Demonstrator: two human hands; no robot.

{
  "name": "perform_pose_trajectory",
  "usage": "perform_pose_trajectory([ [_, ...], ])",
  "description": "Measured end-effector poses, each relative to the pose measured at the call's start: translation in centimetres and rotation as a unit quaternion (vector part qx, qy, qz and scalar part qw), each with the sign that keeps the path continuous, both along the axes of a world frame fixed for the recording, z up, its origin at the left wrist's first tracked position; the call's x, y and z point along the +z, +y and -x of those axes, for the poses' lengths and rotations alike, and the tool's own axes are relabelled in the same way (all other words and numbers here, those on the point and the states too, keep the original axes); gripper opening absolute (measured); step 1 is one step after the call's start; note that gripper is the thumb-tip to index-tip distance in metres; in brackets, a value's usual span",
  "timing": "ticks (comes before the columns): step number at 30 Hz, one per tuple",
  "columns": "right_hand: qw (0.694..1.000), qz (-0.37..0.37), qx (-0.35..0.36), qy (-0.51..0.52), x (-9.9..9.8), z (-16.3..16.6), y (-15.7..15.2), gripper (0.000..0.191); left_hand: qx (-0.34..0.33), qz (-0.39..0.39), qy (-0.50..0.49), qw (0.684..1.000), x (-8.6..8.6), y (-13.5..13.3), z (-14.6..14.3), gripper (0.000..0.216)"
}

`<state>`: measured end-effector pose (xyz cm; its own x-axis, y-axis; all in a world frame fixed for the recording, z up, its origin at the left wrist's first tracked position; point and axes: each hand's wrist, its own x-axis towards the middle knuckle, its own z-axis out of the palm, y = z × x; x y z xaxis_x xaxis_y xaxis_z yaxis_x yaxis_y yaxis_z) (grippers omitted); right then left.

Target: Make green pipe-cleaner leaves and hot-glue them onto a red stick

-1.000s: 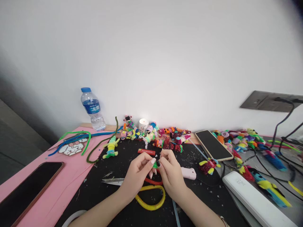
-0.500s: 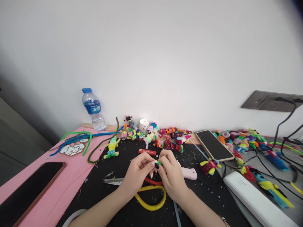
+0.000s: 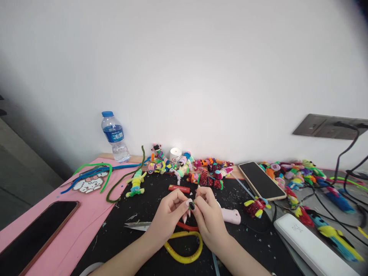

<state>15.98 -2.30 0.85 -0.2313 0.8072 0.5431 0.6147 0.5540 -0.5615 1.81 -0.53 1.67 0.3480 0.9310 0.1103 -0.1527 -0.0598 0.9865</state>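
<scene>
Backed by a plain white wall (image 3: 184,73), working over a counter (image 3: 110,156) spread with a black mat (image 3: 109,249) and, on the left, a pink sheet (image 3: 83,218). Pinching with left hand (image 3: 166,214), thumb closed against the fingers; pinching likewise with right hand (image 3: 209,214), black-nailed thumb right up against the other. Holding between the meeting fingertips, above the middle of the mat, a small piece (image 3: 189,209) with a trace of green, too covered to make out in shape. Just below, looped on the mat, a yellow pipe cleaner (image 3: 185,261); between the hands, a red pipe cleaner (image 3: 188,227), partly hidden. To the left, scissors (image 3: 138,226), partly covered; to the right, a pink handle (image 3: 230,216) jutting from behind the right hand. Beyond the fingertips, a red printed bar (image 3: 179,189), then a row of fuzzy figures (image 3: 205,178) and a white cup (image 3: 175,154) near the wall. Farther left, a water bottle (image 3: 115,138); farther right, a phone (image 3: 261,180) and a white power bank (image 3: 313,245).
</scene>
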Motion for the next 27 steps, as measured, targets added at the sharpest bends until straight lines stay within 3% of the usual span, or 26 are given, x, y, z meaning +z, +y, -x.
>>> perform_pose_trajectory([
  [8,0.998,0.022,0.000,-0.054,0.70,-0.38,-0.01,0.006,0.005,-0.006,0.016,1.000,-0.66,0.39,0.20,0.025],
  [17,0.999,0.000,0.002,-0.052,0.18,-0.31,0.21,0.015,-0.025,-0.041,0.082,0.995,-0.31,-0.44,0.24,0.029],
  [27,0.998,0.018,0.043,-0.046,0.58,-0.17,-0.12,0.012,-0.053,0.000,0.082,0.995,-0.81,-0.51,0.32,0.037],
])
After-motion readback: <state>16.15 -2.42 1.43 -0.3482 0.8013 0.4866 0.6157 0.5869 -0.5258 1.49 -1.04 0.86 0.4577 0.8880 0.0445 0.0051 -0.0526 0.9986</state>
